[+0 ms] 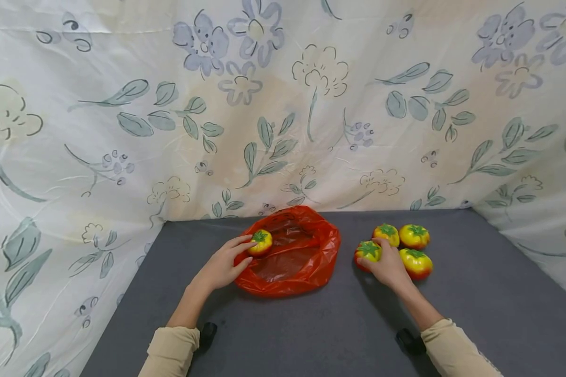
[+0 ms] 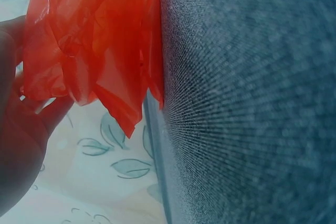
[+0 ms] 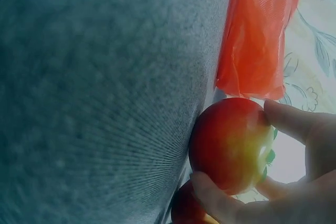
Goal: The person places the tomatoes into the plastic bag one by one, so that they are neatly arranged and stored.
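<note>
Left hand (image 1: 221, 267) pinches a tomato (image 1: 261, 242) between thumb and curled fingers, at the near rim of the red bag (image 1: 306, 256) lying on the grey mat (image 1: 311, 324). Right hand (image 1: 387, 266) curls thumb and fingers round a second tomato (image 3: 231, 142); three more (image 1: 407, 246) lie just beyond its fingertips. Risks: the limp bag mouth may fold shut under a dropped tomato; lifting may nudge neighbouring tomatoes into rolling.
</note>
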A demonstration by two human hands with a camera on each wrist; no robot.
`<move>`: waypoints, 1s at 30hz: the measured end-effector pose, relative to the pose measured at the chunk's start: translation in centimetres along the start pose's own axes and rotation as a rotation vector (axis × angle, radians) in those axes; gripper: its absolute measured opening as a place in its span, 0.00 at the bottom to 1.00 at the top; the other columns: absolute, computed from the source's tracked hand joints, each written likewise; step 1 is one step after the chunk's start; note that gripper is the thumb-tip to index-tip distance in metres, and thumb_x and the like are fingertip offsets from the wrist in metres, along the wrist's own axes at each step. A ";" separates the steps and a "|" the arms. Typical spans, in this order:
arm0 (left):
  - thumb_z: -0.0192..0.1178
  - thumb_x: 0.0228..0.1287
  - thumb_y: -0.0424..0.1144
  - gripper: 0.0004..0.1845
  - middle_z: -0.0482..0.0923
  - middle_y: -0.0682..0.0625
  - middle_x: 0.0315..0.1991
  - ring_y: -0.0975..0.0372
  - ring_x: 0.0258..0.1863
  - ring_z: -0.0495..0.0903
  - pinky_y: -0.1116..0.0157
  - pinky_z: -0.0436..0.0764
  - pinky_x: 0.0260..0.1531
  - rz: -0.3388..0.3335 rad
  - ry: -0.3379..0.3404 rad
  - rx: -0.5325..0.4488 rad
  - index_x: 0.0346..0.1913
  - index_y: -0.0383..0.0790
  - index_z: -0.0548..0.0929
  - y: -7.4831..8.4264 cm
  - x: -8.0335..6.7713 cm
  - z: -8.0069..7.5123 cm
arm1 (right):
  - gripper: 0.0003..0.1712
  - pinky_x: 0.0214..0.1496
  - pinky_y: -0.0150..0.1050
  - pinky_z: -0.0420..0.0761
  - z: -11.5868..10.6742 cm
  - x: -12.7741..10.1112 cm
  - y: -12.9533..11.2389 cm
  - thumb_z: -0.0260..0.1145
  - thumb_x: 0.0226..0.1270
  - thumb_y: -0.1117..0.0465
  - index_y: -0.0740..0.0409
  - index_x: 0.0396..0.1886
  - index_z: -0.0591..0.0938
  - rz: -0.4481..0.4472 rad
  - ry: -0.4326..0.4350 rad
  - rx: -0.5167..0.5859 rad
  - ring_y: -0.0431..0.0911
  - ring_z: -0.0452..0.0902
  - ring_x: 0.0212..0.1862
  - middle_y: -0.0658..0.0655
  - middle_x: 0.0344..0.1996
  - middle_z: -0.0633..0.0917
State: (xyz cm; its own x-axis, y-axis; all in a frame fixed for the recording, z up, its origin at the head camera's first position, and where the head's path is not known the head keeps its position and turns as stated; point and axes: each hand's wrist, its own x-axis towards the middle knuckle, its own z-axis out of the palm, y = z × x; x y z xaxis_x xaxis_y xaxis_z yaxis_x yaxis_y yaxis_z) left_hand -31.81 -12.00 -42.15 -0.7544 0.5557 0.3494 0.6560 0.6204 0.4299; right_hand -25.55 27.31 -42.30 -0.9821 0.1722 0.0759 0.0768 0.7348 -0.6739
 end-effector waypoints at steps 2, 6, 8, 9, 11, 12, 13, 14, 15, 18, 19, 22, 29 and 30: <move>0.65 0.61 0.35 0.23 0.68 0.43 0.64 0.49 0.63 0.67 0.48 0.71 0.55 -0.002 -0.001 -0.004 0.60 0.39 0.78 0.0 0.0 0.0 | 0.42 0.55 0.62 0.68 0.0 0.0 0.0 0.69 0.61 0.55 0.72 0.65 0.59 -0.005 -0.002 -0.001 0.66 0.67 0.51 0.77 0.55 0.68; 0.65 0.61 0.35 0.23 0.68 0.43 0.64 0.49 0.63 0.66 0.47 0.71 0.55 -0.002 -0.004 -0.008 0.60 0.39 0.78 -0.1 0.0 0.0 | 0.43 0.55 0.62 0.68 0.0 0.1 0.0 0.70 0.60 0.55 0.73 0.65 0.59 -0.009 -0.002 -0.002 0.67 0.67 0.52 0.78 0.55 0.68; 0.65 0.61 0.35 0.23 0.68 0.43 0.64 0.49 0.63 0.66 0.47 0.71 0.55 -0.003 -0.004 -0.008 0.60 0.39 0.78 -0.1 0.0 0.0 | 0.43 0.56 0.63 0.67 0.0 0.1 0.0 0.70 0.60 0.55 0.73 0.65 0.60 -0.005 -0.002 -0.001 0.67 0.66 0.53 0.78 0.55 0.68; 0.65 0.61 0.35 0.24 0.68 0.43 0.64 0.49 0.63 0.66 0.48 0.71 0.55 -0.004 -0.005 -0.008 0.60 0.39 0.78 -0.1 0.0 0.0 | 0.43 0.56 0.63 0.67 0.1 0.1 0.0 0.70 0.60 0.55 0.72 0.65 0.60 -0.003 -0.002 0.001 0.67 0.66 0.53 0.78 0.55 0.67; 0.65 0.61 0.35 0.24 0.68 0.43 0.64 0.49 0.63 0.66 0.48 0.72 0.55 -0.007 -0.005 -0.008 0.61 0.39 0.77 -0.1 0.0 0.0 | 0.43 0.56 0.63 0.67 0.1 0.0 0.0 0.70 0.59 0.55 0.72 0.65 0.60 -0.001 0.001 0.003 0.67 0.65 0.53 0.77 0.55 0.67; 0.65 0.61 0.35 0.24 0.68 0.44 0.65 0.49 0.63 0.66 0.48 0.72 0.55 -0.009 -0.006 -0.008 0.61 0.39 0.77 -0.1 0.0 0.0 | 0.43 0.56 0.63 0.67 0.0 0.0 0.0 0.70 0.59 0.55 0.72 0.65 0.60 -0.001 0.003 0.003 0.67 0.65 0.53 0.77 0.55 0.67; 0.65 0.61 0.35 0.24 0.68 0.44 0.65 0.49 0.63 0.66 0.48 0.72 0.55 -0.009 -0.007 -0.006 0.61 0.40 0.77 -0.1 0.0 0.1 | 0.43 0.56 0.63 0.67 0.0 0.0 -0.1 0.70 0.59 0.56 0.72 0.65 0.60 -0.003 0.005 0.002 0.67 0.65 0.53 0.77 0.55 0.67; 0.65 0.61 0.35 0.24 0.68 0.44 0.65 0.49 0.63 0.66 0.48 0.72 0.54 -0.011 -0.008 -0.003 0.61 0.40 0.77 -0.1 0.0 0.1 | 0.43 0.56 0.62 0.67 0.0 0.0 -0.1 0.70 0.59 0.56 0.72 0.65 0.60 -0.005 0.008 0.002 0.67 0.65 0.53 0.76 0.55 0.67; 0.65 0.61 0.36 0.24 0.68 0.44 0.65 0.49 0.63 0.66 0.48 0.72 0.54 -0.012 -0.008 -0.002 0.61 0.40 0.77 -0.1 0.0 0.1 | 0.43 0.56 0.62 0.67 0.0 0.0 -0.1 0.71 0.59 0.56 0.72 0.65 0.60 -0.008 0.010 0.002 0.66 0.65 0.53 0.76 0.55 0.67; 0.65 0.61 0.36 0.24 0.68 0.44 0.65 0.49 0.63 0.66 0.48 0.72 0.55 -0.016 -0.009 -0.002 0.61 0.40 0.77 -0.2 0.0 0.1 | 0.43 0.56 0.62 0.67 -0.1 0.0 -0.2 0.71 0.58 0.56 0.73 0.65 0.60 -0.017 0.014 0.006 0.66 0.65 0.53 0.76 0.56 0.67; 0.65 0.61 0.36 0.24 0.68 0.44 0.65 0.49 0.63 0.66 0.47 0.72 0.55 -0.017 -0.009 -0.001 0.61 0.40 0.77 -0.2 0.0 0.1 | 0.44 0.56 0.62 0.68 -0.1 0.0 -0.2 0.71 0.58 0.56 0.73 0.65 0.60 -0.020 0.017 0.007 0.66 0.65 0.52 0.76 0.56 0.67; 0.65 0.61 0.36 0.24 0.68 0.44 0.65 0.49 0.64 0.66 0.48 0.72 0.55 -0.021 -0.009 -0.005 0.61 0.41 0.77 -0.2 0.0 0.1 | 0.44 0.56 0.62 0.67 -0.4 -0.1 -0.3 0.71 0.58 0.56 0.73 0.65 0.60 -0.022 0.019 0.009 0.66 0.65 0.53 0.75 0.56 0.67; 0.64 0.61 0.36 0.24 0.67 0.45 0.65 0.49 0.64 0.65 0.47 0.72 0.55 -0.021 -0.012 -0.004 0.62 0.41 0.77 -0.3 0.0 0.1 | 0.45 0.57 0.62 0.66 -1.3 0.1 -0.4 0.70 0.59 0.56 0.73 0.67 0.59 -0.023 0.029 0.030 0.67 0.66 0.54 0.77 0.58 0.66; 0.64 0.61 0.36 0.24 0.67 0.45 0.66 0.49 0.64 0.65 0.47 0.72 0.55 -0.023 -0.013 -0.004 0.62 0.41 0.77 -0.3 0.0 0.2 | 0.44 0.58 0.62 0.67 -1.4 0.1 -0.5 0.70 0.59 0.56 0.73 0.67 0.59 -0.027 0.035 0.036 0.67 0.66 0.54 0.77 0.58 0.66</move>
State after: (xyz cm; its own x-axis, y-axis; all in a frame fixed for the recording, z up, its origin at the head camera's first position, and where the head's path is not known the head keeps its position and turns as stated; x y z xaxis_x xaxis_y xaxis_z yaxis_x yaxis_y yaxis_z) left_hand -32.03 -12.08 -42.41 -0.7688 0.5486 0.3286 0.6386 0.6306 0.4411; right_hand -25.44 27.93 -40.95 -0.9771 0.1760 0.1197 0.0434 0.7152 -0.6975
